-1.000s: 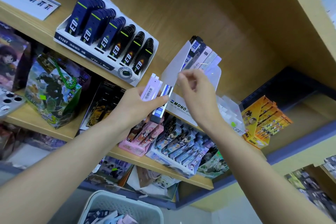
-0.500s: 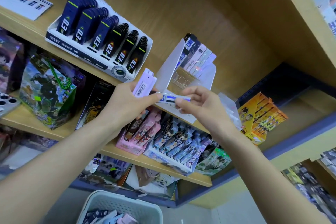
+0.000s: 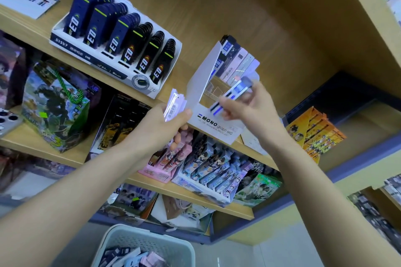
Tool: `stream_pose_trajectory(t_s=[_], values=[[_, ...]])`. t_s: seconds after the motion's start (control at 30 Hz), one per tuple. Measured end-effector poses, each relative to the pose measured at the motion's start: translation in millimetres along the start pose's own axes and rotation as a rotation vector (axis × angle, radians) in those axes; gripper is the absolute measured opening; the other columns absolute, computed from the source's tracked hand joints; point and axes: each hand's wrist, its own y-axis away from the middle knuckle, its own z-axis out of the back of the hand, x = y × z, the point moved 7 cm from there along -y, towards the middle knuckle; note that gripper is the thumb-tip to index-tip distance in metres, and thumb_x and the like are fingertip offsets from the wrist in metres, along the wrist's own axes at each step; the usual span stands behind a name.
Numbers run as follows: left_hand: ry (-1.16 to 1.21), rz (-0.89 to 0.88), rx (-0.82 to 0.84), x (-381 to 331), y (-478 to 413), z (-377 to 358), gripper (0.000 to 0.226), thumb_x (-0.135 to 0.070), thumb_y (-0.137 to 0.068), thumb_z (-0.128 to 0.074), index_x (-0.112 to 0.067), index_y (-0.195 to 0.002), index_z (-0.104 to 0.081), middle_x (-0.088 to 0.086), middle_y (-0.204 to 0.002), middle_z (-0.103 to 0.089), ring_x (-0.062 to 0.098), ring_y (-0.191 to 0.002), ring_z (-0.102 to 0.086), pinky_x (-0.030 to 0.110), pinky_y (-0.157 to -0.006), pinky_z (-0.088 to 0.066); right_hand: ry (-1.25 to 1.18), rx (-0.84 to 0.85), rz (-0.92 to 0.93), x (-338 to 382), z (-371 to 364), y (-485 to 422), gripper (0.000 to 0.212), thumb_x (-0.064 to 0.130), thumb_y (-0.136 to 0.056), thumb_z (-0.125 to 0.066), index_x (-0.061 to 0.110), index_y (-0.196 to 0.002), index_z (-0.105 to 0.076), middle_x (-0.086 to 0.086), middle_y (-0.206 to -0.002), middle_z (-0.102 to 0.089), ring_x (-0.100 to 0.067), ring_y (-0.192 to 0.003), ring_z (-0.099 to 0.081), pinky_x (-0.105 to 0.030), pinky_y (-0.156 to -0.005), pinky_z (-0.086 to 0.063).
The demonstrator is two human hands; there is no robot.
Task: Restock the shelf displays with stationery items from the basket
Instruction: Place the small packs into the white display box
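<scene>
- Holding a slim blue-and-white lead case (image 3: 233,93) in my right hand (image 3: 249,108), I have it just in front of the open part of the white MONO display box (image 3: 217,123). The box stands on the upper shelf (image 3: 36,28).
- The right fingers pinch this case by its flat sides, thumb against fingertips. The picture is blurred there, so I cannot tell how many fingers really touch it.
- My left hand (image 3: 160,128) grips a small stack of pale lilac cases (image 3: 173,106). The thumb lies over the front of the stack and the other fingers are curled behind. The stack is just beside the raised side flap of the box.
- I judge the case to be very light, stiff and smooth, so it may slip from a loose pinch. The leads inside are probably fragile, so a drop would be bad.
- I think the best hold is on the flat sides, toward one end. The other end then stays free to enter a compartment of the box first.
- A row of similar cases (image 3: 236,60) already stands upright at the back of the box, and clear dividers seem to show in front of them.
- The stack in my left hand should be squeezed only gently, because smooth cases can slide over each other.
- More stock lies in the grey basket (image 3: 121,243) below, well apart from both hands.
</scene>
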Motion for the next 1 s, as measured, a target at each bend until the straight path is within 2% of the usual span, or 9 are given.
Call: stream_pose_trajectory(t_s=[0.13,0.23,0.33,0.4,0.53,0.63,0.7,0.8,1.0], values=[[0.08,0.035,-0.012,2.4,2.2,-4.6,0.012,-0.019,-0.095,-0.055,-0.008,-0.101,-0.056,0.003,-0.069,-0.057,0.01,-0.04,-0.042,0.02,-0.036,-0.034,-0.037,-0.259,0.075,1.0,14.7,-31.3,0.016,0.018,-0.1,-0.042,0.008,-0.113,-0.041,-0.003,-0.074,-0.067,-0.016,-0.066,-0.069,-0.04,-0.077,-0.058],[0.094,0.029,-0.012,1.7,3.2,-1.2,0.007,-0.012,-0.094,-0.055,-0.008,-0.098,-0.059,0.005,-0.073,-0.058,0.01,-0.04,-0.044,0.019,-0.036,-0.035,-0.044,-0.333,0.09,-0.8,12.8,-48.9,0.011,0.021,-0.102,-0.037,0.014,-0.099,-0.045,0.0,-0.074,-0.064,-0.015,-0.066,-0.067,-0.045,-0.083,-0.055],[0.067,0.03,-0.024,1.2,2.9,4.6,0.011,-0.01,-0.093,-0.055,-0.004,-0.101,-0.06,0.01,-0.075,-0.057,0.014,-0.044,-0.043,0.019,-0.038,-0.036,-0.044,-0.374,0.142,2.8,14.6,-59.0,0.01,0.018,-0.101,-0.039,0.013,-0.101,-0.047,-0.001,-0.077,-0.063,-0.009,-0.061,-0.064,-0.035,-0.076,-0.057],[0.052,0.036,-0.021,1.2,2.8,6.4,0.013,-0.009,-0.092,-0.055,-0.001,-0.103,-0.058,0.011,-0.068,-0.053,0.016,-0.045,-0.042,0.019,-0.039,-0.036,-0.021,-0.37,0.167,4.9,15.1,-63.1,0.008,0.016,-0.1,-0.04,0.011,-0.106,-0.044,-0.004,-0.08,-0.062,-0.008,-0.061,-0.062,-0.025,-0.069,-0.056],[0.069,0.075,-0.009,4.2,1.0,5.4,0.009,-0.004,-0.09,-0.053,-0.008,-0.097,-0.057,0.003,-0.049,-0.048,0.015,-0.039,-0.038,0.019,-0.039,-0.037,0.098,-0.274,0.212,5.2,7.8,-69.6,0.015,0.009,-0.098,-0.046,0.013,-0.108,-0.037,-0.018,-0.09,-0.062,-0.012,-0.064,-0.062,-0.024,-0.067,-0.056],[0.101,0.097,-0.012,6.9,-1.4,4.3,0.008,-0.004,-0.089,-0.053,-0.011,-0.092,-0.057,0.002,-0.047,-0.048,0.018,-0.045,-0.038,0.02,-0.039,-0.037,0.135,-0.225,0.224,5.7,4.4,-73.7,0.019,0.008,-0.094,-0.054,0.016,-0.106,-0.041,-0.006,-0.084,-0.057,-0.013,-0.066,-0.061,-0.019,-0.063,-0.054],[0.113,0.101,-0.007,8.2,-2.0,3.4,0.007,-0.006,-0.09,-0.055,-0.012,-0.093,-0.059,0.001,-0.048,-0.049,0.02,-0.05,-0.039,0.021,-0.04,-0.038,0.161,-0.205,0.22,3.8,2.7,-77.8,0.019,0.009,-0.09,-0.061,0.016,-0.102,-0.048,0.005,-0.082,-0.051,-0.021,-0.075,-0.06,-0.026,-0.071,-0.056],[0.137,0.096,0.018,7.9,-0.8,0.7,0.005,-0.011,-0.093,-0.058,-0.015,-0.096,-0.06,0.003,-0.058,-0.051,0.018,-0.051,-0.043,0.02,-0.042,-0.041,0.225,-0.219,0.239,3.7,1.2,-82.2,0.023,0.01,-0.085,-0.067,0.019,-0.099,-0.053,0.007,-0.082,-0.052,-0.029,-0.083,-0.064,-0.036,-0.081,-0.054],[0.126,0.06,0.027,4.5,2.0,-0.5,0.003,-0.021,-0.092,-0.06,-0.02,-0.089,-0.061,0.006,-0.075,-0.061,0.006,-0.046,-0.059,0.018,-0.048,-0.05,0.295,-0.327,0.344,8.5,-0.1,-82.6,0.035,0.003,-0.078,-0.072,0.018,-0.104,-0.054,-0.005,-0.103,-0.054,-0.018,-0.07,-0.063,-0.015,-0.069,-0.048]])
